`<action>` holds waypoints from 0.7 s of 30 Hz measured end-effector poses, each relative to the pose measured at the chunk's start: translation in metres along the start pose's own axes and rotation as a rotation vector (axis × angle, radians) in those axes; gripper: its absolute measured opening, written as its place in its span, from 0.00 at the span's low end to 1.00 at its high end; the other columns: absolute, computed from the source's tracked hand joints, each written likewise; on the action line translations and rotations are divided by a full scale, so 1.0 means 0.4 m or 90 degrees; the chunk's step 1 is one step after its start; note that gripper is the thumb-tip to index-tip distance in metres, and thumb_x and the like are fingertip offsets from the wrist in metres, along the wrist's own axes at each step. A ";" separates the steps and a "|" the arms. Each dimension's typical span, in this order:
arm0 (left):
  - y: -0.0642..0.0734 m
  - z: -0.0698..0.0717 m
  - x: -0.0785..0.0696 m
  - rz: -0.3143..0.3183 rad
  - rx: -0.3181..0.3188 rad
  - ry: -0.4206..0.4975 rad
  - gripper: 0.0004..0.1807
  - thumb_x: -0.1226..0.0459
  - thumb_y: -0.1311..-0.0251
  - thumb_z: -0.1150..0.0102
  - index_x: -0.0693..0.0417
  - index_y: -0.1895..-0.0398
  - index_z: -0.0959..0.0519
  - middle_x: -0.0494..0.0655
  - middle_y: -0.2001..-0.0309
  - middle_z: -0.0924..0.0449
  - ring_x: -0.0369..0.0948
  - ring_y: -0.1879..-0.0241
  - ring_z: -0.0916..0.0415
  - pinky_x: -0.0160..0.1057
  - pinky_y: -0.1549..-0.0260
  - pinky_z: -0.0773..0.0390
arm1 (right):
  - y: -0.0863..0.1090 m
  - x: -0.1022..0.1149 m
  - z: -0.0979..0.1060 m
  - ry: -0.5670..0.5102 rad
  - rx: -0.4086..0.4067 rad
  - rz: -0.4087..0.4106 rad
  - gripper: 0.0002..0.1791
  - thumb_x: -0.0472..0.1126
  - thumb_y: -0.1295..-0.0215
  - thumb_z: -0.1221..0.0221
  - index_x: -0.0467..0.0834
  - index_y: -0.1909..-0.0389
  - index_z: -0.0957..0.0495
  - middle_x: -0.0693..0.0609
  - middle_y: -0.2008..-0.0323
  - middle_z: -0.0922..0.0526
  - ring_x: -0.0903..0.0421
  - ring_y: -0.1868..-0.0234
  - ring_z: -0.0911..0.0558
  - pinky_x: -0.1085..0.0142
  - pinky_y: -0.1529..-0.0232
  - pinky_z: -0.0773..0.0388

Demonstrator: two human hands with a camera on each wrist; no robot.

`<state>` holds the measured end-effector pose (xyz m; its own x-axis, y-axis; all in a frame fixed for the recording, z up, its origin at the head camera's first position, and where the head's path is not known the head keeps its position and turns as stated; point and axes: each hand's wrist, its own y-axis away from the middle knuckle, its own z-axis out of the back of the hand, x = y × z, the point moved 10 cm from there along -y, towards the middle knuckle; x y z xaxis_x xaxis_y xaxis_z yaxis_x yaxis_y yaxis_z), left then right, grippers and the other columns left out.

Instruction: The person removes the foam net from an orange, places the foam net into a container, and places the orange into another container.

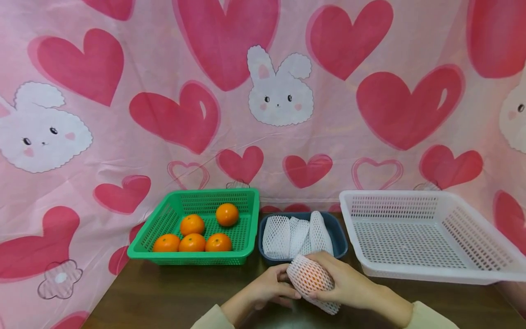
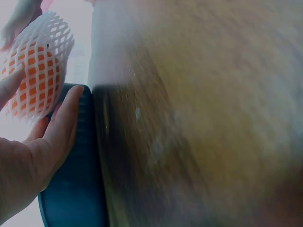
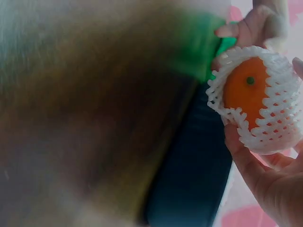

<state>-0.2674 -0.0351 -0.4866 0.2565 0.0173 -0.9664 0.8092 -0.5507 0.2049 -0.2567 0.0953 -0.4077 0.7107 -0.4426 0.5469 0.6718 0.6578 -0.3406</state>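
An orange in a white foam net sleeve is in front of the small dark blue basket. My right hand grips the sleeved fruit from the right, thumb on the near side. At the sleeve's left end is my left hand, its fingers loosely spread around that end. The right wrist view shows the bare top of the orange, with its green stem spot, through the sleeve's open mouth. In the left wrist view the left fingers extend fairly straight beside the net. Several white foam sleeves lie in the blue basket.
On the left stands a green basket with several bare oranges. A white basket with slotted walls stands on the right. All rest on a dark wooden table, with a pink heart-and-rabbit cloth hanging behind.
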 end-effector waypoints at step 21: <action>-0.001 0.024 0.006 0.009 0.005 -0.083 0.31 0.81 0.46 0.34 0.60 0.36 0.24 0.49 0.52 0.16 0.45 0.56 0.15 0.40 0.69 0.15 | 0.015 -0.033 -0.072 -0.108 0.034 0.003 0.34 0.54 0.37 0.29 0.46 0.35 0.31 0.52 0.43 0.24 0.61 0.47 0.24 0.64 0.51 0.21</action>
<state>-0.2723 -0.0428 -0.4907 0.1973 -0.0985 -0.9754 0.8019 -0.5561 0.2183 -0.2559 0.0875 -0.4391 0.6654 -0.3336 0.6678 0.6531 0.6934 -0.3043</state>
